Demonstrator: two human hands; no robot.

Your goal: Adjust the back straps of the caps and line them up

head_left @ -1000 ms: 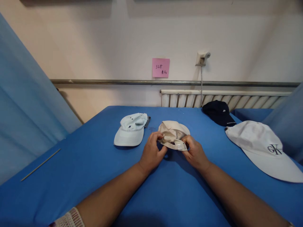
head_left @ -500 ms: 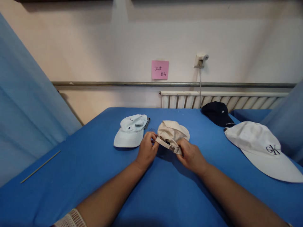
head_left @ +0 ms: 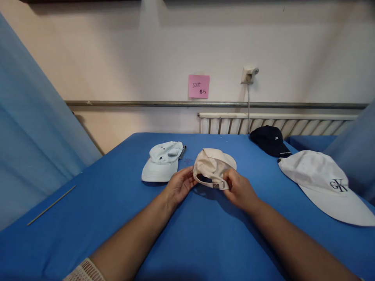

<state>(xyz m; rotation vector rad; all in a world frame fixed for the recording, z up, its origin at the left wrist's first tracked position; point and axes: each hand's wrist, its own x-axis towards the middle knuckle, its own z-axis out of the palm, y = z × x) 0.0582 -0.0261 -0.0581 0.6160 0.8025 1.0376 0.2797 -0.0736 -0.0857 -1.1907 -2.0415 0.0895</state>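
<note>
A beige cap (head_left: 211, 164) is in front of me at the middle of the blue-covered table, its back strap and metal buckle facing me and its brim pointing away to the right. My right hand (head_left: 240, 191) pinches the rear edge of the cap beside the buckle. At the cap's left side my left hand (head_left: 181, 185) has its fingers stretched out, the tips against or just behind the fabric. Close by on the left lies a pale blue cap (head_left: 160, 170) with a small dark logo, its brim towards me.
On the right lie a large white cap (head_left: 319, 171) with dark lettering and, farther back, a black cap (head_left: 266, 137). A thin stick (head_left: 51, 205) rests on the blue cover (head_left: 111, 222) at left. Blue curtains (head_left: 35, 101) flank the table; a radiator (head_left: 228, 124) stands behind.
My left hand has loosened from the cap's strap and its fingers have straightened along the left side. The cap has turned slightly, so its rear opening shows more. My right hand keeps its hold.
</note>
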